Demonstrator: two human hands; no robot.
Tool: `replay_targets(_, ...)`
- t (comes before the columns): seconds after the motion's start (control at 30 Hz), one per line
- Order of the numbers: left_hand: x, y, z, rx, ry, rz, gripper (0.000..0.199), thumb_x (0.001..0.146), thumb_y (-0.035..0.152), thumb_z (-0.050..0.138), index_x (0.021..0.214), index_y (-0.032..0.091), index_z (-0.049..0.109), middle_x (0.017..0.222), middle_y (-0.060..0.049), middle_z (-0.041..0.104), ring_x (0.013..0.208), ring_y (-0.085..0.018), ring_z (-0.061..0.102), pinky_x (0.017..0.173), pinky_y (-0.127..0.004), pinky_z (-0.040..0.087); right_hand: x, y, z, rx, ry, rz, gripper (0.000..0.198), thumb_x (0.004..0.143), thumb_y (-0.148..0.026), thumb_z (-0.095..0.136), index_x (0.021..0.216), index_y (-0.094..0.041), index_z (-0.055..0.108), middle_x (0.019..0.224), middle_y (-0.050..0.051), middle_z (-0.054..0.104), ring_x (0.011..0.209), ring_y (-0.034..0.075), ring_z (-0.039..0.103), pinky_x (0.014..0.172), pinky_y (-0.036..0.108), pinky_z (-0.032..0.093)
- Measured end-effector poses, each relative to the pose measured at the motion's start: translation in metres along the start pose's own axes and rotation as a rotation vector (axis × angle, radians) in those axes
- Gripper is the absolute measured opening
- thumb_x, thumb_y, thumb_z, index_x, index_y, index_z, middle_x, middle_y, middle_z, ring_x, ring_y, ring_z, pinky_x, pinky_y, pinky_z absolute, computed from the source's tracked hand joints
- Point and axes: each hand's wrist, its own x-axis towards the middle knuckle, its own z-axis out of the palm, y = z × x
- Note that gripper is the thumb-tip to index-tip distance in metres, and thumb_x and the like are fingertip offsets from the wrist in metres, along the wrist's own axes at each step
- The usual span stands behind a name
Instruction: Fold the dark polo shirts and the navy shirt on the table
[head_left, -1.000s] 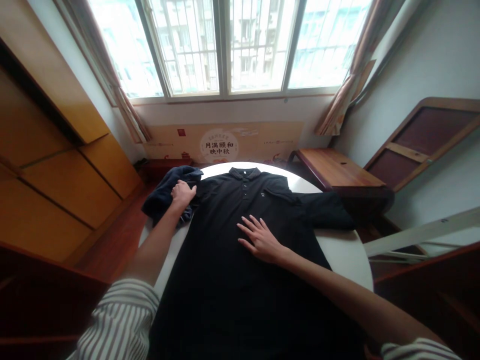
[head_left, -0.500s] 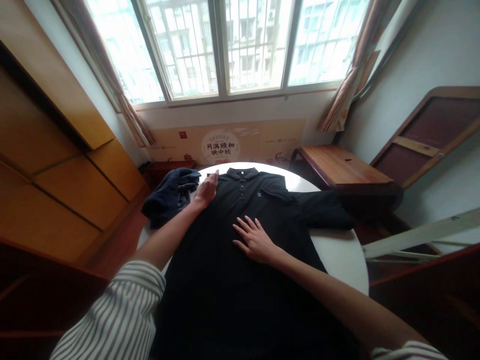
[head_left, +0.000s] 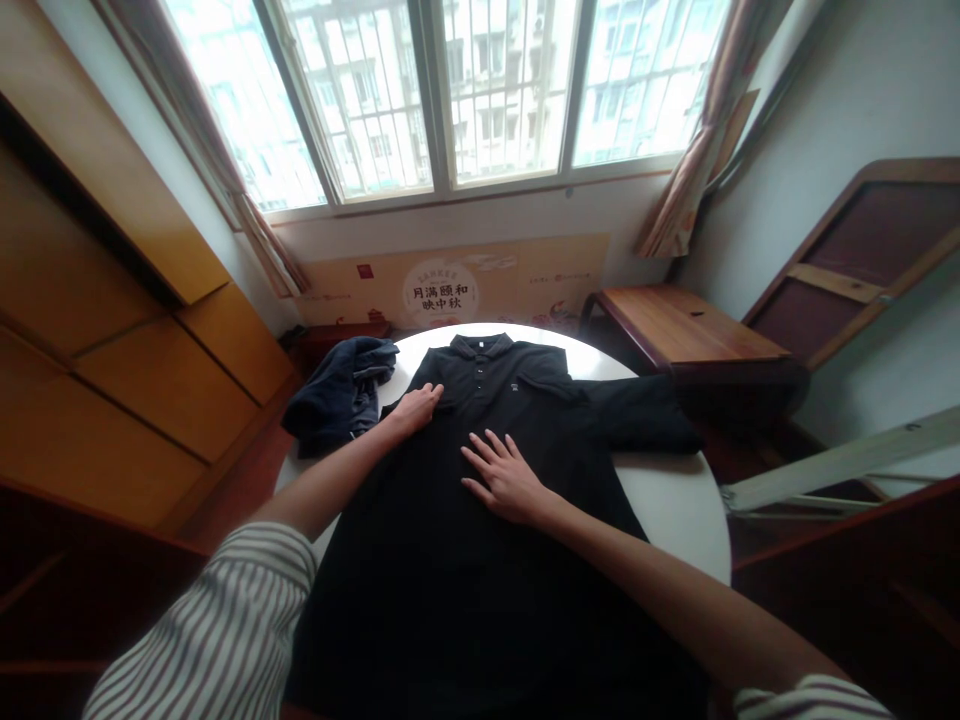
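Observation:
A black polo shirt [head_left: 480, 590] lies face up, its collar toward the window and a small light logo on the chest. My left hand [head_left: 418, 406] is at the left side of its chest, fingers curled together on the cloth near a fold below the shoulder. The fingertips seem to pinch the fabric. My right hand [head_left: 506, 480] rests flat on the middle of the shirt with its fingers spread. The sleeve on the right stretches out sideways; on the left, no sleeve extends outward past my hand.
Under the shirt stands a round white table [head_left: 679, 510]. A dark blue bundled garment [head_left: 334, 395] sits at its left edge. A wooden side table [head_left: 690, 325] is at the back right, yellow cabinets [head_left: 150, 390] at the left, and a window [head_left: 502, 90] ahead.
My left hand has come down and slightly toward me from near the shoulder, its fingers now curled on the cloth. The left shoulder edge shows more. My right hand stays nearly in place.

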Motion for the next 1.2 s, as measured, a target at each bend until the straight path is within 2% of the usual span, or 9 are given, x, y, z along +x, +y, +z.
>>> replay_targets(0.13,0.014,-0.012,-0.006,-0.212,0.013,-0.024,0.028,0.092,0.041,0.056,0.111,0.023,0.065,0.110,-0.008,0.069,0.101,-0.023,0.067,0.091,-0.028,0.049,-0.001,-0.001,-0.001,0.001,-0.002,-0.001,0.066,0.099,-0.058,0.031,0.152,-0.020,0.039,0.161,0.011,0.026,0.149,0.037,0.017,0.118,0.059,0.014)
replay_targets(0.3,0.054,-0.035,-0.011,-0.353,0.283,-0.336,0.032,0.097,0.031,0.046,0.108,0.016,0.071,0.124,-0.014,0.067,0.117,-0.025,0.060,0.101,-0.028,0.042,-0.001,-0.001,-0.002,0.015,-0.017,0.005,0.066,0.099,-0.059,0.031,0.153,-0.020,0.038,0.162,0.011,0.025,0.149,0.037,0.016,0.118,0.059,0.014)
replay_targets(0.47,0.085,-0.056,-0.005,-0.447,0.290,-0.502,0.037,0.093,0.038,0.055,0.116,0.013,0.070,0.120,-0.014,0.070,0.113,-0.025,0.064,0.093,-0.027,0.047,-0.002,-0.001,-0.003,0.032,-0.020,0.004,0.068,0.099,-0.060,0.030,0.153,-0.020,0.037,0.162,0.010,0.023,0.149,0.036,0.015,0.119,0.059,0.014)
replay_targets(0.63,0.104,-0.059,0.007,-0.527,0.271,-0.538,0.032,0.085,0.039,0.067,0.108,0.017,0.075,0.106,-0.008,0.075,0.099,-0.020,0.069,0.083,-0.023,0.049,-0.004,-0.001,-0.002,0.041,-0.023,0.005,0.067,0.099,-0.060,0.029,0.154,-0.021,0.036,0.163,0.010,0.022,0.150,0.036,0.014,0.119,0.060,0.012)
replay_targets(0.8,0.113,-0.071,0.009,-0.503,0.302,-0.580,0.026,0.091,0.028,0.057,0.105,0.015,0.076,0.108,-0.011,0.075,0.101,-0.023,0.068,0.085,-0.026,0.049,-0.003,-0.001,-0.003,0.052,-0.031,0.009,0.067,0.099,-0.060,0.028,0.154,-0.022,0.035,0.163,0.010,0.022,0.150,0.036,0.013,0.119,0.060,0.011)
replay_targets(0.97,0.109,-0.068,0.011,-0.452,0.333,-0.517,0.031,0.096,0.019,0.047,0.115,0.007,0.067,0.120,-0.018,0.068,0.110,-0.025,0.062,0.095,-0.030,0.045,-0.004,-0.001,-0.002,0.053,-0.044,0.009,0.067,0.099,-0.060,0.029,0.154,-0.023,0.035,0.163,0.009,0.022,0.150,0.035,0.014,0.119,0.059,0.012)
replay_targets(1.07,0.103,-0.050,0.019,-0.419,0.371,-0.369,0.037,0.099,0.019,0.042,0.131,0.012,0.058,0.137,-0.015,0.057,0.126,-0.021,0.052,0.107,-0.030,0.037,-0.007,-0.003,-0.005,0.034,-0.037,0.019,0.066,0.099,-0.060,0.031,0.154,-0.023,0.036,0.162,0.008,0.024,0.149,0.034,0.017,0.119,0.057,0.015)
replay_targets(1.13,0.100,-0.038,0.028,-0.397,0.343,-0.222,0.039,0.099,0.026,0.044,0.135,0.018,0.056,0.146,-0.009,0.052,0.134,-0.019,0.045,0.113,-0.028,0.031,-0.005,-0.003,-0.015,0.015,-0.053,0.009,0.064,0.097,-0.059,0.039,0.150,-0.024,0.043,0.160,0.007,0.032,0.147,0.034,0.026,0.118,0.052,0.024)
replay_targets(1.2,0.097,-0.031,0.037,-0.342,0.260,-0.116,0.045,0.099,0.035,0.043,0.141,0.019,0.052,0.153,-0.008,0.043,0.142,-0.021,0.036,0.118,-0.034,0.026,0.008,0.005,-0.033,0.003,-0.064,0.024,0.052,0.094,-0.056,0.046,0.135,-0.027,0.061,0.146,0.005,0.053,0.134,0.030,0.047,0.110,0.042,0.039)
